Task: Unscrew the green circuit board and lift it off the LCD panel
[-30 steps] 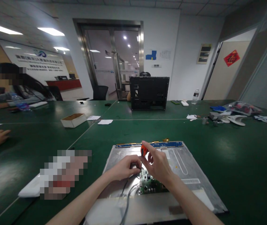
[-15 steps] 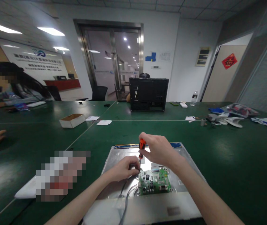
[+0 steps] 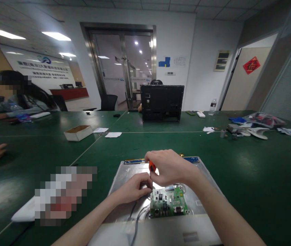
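My right hand (image 3: 172, 168) is closed round the orange and black handle of a screwdriver (image 3: 151, 166), held upright over the upper left corner of a green circuit board (image 3: 169, 203). My left hand (image 3: 136, 187) has its thumb and fingers pinched together around the screwdriver's lower end, beside that corner. Whatever sits between those fingertips is hidden. The board lies on a silvery metal display panel (image 3: 128, 168) with a thin blue strip (image 3: 192, 159) along its far edge. Below my left hand a grey cable (image 3: 136, 227) runs over the panel toward me.
A black monitor housing (image 3: 162, 102) stands across the green table (image 3: 250, 171). An open white box (image 3: 78, 133) and papers (image 3: 113, 135) lie left of centre. Loose parts (image 3: 237, 129) and a bottle (image 3: 213, 107) are at right. A co-worker (image 3: 27, 92) sits at far left.
My right hand has moved slightly left and its wrist has turned, covering more of the screwdriver handle. The left hand stays at the board's corner.
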A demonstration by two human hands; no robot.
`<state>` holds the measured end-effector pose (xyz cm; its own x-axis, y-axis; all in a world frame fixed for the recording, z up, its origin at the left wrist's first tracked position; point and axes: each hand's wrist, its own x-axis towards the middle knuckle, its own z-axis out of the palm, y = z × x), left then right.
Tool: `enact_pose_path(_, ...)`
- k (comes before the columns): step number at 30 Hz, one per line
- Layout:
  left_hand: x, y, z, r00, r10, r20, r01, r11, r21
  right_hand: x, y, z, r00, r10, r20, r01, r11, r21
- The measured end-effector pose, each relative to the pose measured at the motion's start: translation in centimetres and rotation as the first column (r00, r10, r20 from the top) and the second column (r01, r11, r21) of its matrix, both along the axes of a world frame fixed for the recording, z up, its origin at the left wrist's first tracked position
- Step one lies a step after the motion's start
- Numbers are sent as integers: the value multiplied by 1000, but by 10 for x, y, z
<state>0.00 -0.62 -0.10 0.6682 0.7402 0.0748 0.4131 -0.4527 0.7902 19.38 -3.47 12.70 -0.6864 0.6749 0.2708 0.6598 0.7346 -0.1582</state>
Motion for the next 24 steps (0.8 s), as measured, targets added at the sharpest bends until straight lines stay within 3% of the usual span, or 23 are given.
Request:
enact_pose_path(3,0,0,2,1000,-18,-5,18,1000,15,6,2,-2,999,52,-16,-52,998,-16)
enact_pose_path(9,2,-5,11,998,8,-54,-6,999,37,2,4,-6,992,-106,61,99,989,106)
enact_pose_path(16,1,-3,2,999,8,-31,-7,998,58,7,-3,-6,999,37,-14,-38,999,-26)
enact_pose_path(24,3,-7,10,999,8,-38,-6,998,61,2,3,-7,993,-96,63,91,993,79)
